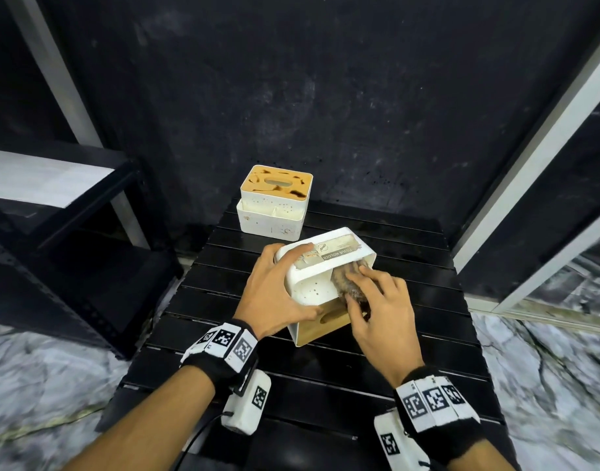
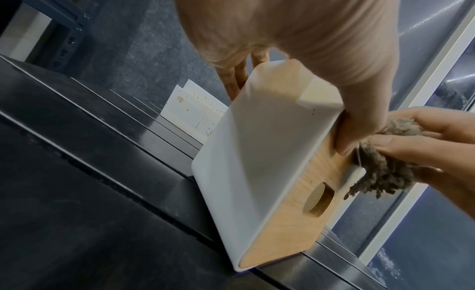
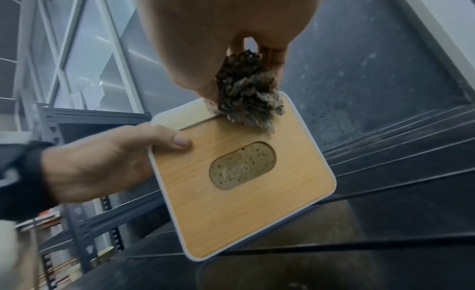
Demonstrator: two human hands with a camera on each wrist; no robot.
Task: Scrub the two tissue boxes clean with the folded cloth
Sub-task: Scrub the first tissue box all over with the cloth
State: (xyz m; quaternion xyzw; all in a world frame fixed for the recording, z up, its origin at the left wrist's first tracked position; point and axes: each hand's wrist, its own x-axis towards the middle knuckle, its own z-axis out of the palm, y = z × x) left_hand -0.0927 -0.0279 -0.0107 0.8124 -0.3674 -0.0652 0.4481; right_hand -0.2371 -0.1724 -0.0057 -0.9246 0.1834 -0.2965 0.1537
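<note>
A white tissue box (image 1: 314, 287) with a wooden lid (image 3: 246, 209) stands tipped on its side on the black slatted table (image 1: 292, 385), lid facing me. My left hand (image 1: 275, 294) grips its left end, thumb on the lid (image 3: 177, 141). My right hand (image 1: 376, 300) presses a shaggy grey-brown folded cloth (image 1: 349, 283) against the box's speckled white upper side; the cloth (image 3: 246, 93) hangs over the lid edge. A second tissue box (image 1: 273, 202), white with a stained wooden top, stands upright at the table's far edge.
A black metal shelf rack (image 1: 54, 232) stands left of the table. A dark wall (image 1: 326, 96) rises behind, with a white-framed glass panel (image 1: 546, 198) at the right. Marbled floor (image 1: 546, 385) surrounds the table.
</note>
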